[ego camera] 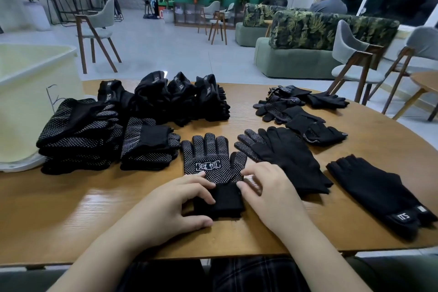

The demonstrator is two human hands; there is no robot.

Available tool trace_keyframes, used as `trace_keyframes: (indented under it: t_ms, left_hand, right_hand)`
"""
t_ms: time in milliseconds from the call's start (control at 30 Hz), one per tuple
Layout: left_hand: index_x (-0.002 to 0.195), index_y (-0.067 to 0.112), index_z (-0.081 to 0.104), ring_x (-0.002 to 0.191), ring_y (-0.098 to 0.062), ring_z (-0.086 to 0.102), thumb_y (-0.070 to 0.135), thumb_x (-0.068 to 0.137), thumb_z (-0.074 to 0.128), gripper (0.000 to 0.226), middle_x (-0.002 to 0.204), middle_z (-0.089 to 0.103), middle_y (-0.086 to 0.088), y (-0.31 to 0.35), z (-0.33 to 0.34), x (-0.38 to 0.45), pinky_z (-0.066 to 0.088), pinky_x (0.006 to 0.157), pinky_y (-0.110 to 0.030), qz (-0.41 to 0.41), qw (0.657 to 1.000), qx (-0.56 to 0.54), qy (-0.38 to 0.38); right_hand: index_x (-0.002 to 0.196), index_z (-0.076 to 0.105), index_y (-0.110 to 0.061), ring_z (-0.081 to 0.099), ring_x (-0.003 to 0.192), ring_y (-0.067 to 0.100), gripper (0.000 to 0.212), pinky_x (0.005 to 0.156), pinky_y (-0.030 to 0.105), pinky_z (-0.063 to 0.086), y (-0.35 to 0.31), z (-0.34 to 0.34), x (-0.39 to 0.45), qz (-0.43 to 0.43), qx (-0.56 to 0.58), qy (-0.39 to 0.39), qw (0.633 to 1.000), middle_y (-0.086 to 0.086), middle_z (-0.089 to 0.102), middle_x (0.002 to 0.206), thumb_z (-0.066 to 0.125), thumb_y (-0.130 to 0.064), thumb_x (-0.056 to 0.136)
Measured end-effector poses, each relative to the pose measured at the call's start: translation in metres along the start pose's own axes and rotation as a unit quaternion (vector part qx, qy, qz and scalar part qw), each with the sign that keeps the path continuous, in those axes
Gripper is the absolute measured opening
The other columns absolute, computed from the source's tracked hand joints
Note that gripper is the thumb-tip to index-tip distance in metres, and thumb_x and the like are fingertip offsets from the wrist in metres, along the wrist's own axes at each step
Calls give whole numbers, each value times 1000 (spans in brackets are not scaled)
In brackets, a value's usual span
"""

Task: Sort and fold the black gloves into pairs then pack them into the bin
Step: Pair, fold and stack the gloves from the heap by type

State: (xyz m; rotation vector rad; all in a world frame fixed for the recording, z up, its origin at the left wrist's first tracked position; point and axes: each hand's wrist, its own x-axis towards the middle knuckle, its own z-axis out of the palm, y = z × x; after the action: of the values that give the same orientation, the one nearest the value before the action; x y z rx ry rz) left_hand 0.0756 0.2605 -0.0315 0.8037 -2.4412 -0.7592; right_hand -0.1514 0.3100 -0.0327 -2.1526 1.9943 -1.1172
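Dotted glove point(211, 161) at 6 o'clock: soft, light, limp, grippy palm. Your left hand point(170, 204) and right hand point(267, 187) pinch its knit cuff point(225, 199); hold there, I judge

hands at the table: two, the left hand point(176, 199) and the right hand point(267, 187)
dotted glove laid flat, palm up point(208, 161): one
folded dotted stacks point(147, 147): two, side by side on the left
folded stacks with tags at the back point(180, 95): four, as far as i can tell
plain gloves lying flat on the right point(284, 156): two places; layers in each i cannot tell
loose heap far right point(291, 106): one tangle, too jumbled to count
pale bin point(28, 92): one
wooden table point(71, 208): one
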Motion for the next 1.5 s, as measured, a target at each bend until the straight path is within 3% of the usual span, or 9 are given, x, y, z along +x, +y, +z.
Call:
trace_keyframes:
  t_ms: [167, 400, 567, 800, 1000, 1133, 1200, 1300, 1500]
  left_hand:
    - [84, 40, 56, 129, 16, 31, 60, 69, 61, 25, 125, 47, 34, 3, 2, -1, 29, 105, -13, -4, 1000, 14, 18]
    - [79, 34, 57, 126, 7, 42, 49, 75, 63, 16, 107, 60, 23, 4, 5, 1, 32, 101, -10, 65, 993, 69, 63]
    - [79, 27, 57, 104, 0, 55, 39, 77, 62, 14, 94, 63, 14, 9, 5, 3, 40, 91, -12, 107, 985, 116, 64]
    - [84, 34, 44, 88, 2, 54, 38, 79, 56, 13, 98, 58, 17, 11, 5, 4, 41, 77, -10, 70, 991, 76, 83]
    - [86, 40, 46, 94, -2, 57, 43, 81, 53, 10, 101, 56, 21, 9, 3, 3, 43, 82, -20, 29, 994, 37, 100]
    - [97, 43, 50, 115, 12, 43, 62, 73, 54, 30, 112, 53, 22, 8, 3, 5, 31, 94, -5, -5, 994, 26, 105]
    - [100, 34, 56, 118, 11, 36, 71, 75, 50, 45, 113, 50, 20, 4, 5, 6, 21, 97, -1, 0, 990, 69, 122]
    - [86, 23, 60, 100, -2, 45, 58, 83, 49, 37, 101, 52, 16, 3, 5, 6, 31, 89, -7, -2, 983, 103, 151]
    - [83, 35, 54, 73, -5, 55, 54, 85, 42, 23, 83, 58, 15, 14, 2, 6, 41, 64, -19, -50, 983, 35, 171]
  right_hand:
    - [132, 54, -28, 43, 124, 9, 42, 105, 29, 34, -5, -2, 7, 42, -10, -56, 997, -12, 56, 128, 58, -36, 92]
    - [130, 58, -23, 37, 136, 9, 37, 113, 39, 29, -1, 6, 12, 0, 18, -81, 997, -9, 53, 137, 57, -20, 93]
    - [114, 67, -23, 44, 125, -1, 31, 108, 20, 31, -6, -4, 3, -62, 102, -40, 992, -16, 61, 121, 56, -35, 87]
    - [117, 65, -28, 44, 118, -10, 45, 97, 4, 29, -15, -17, -4, -88, 158, -200, 963, -37, 49, 112, 72, -42, 75]
    - [112, 67, -25, 51, 110, -8, 31, 95, 6, 34, -13, -9, -4, -78, 148, -169, 971, -33, 54, 105, 60, -20, 82]
    - [106, 68, -24, 57, 95, -3, 22, 83, 10, 41, -13, -7, 0, -41, 168, -136, 976, -21, 63, 93, 54, -27, 89]
    - [104, 67, -28, 58, 91, 3, 19, 79, 15, 45, -12, -9, -1, -27, 191, -112, 975, -18, 64, 91, 53, -29, 90]
    - [103, 64, -36, 60, 85, 9, 16, 72, 20, 48, -13, -11, -3, -14, 227, -87, 970, -14, 65, 89, 53, -31, 92]
    - [103, 62, -30, 57, 84, 3, 12, 71, 11, 40, -20, -7, 9, -7, 222, -49, 974, -13, 63, 87, 52, -28, 97]
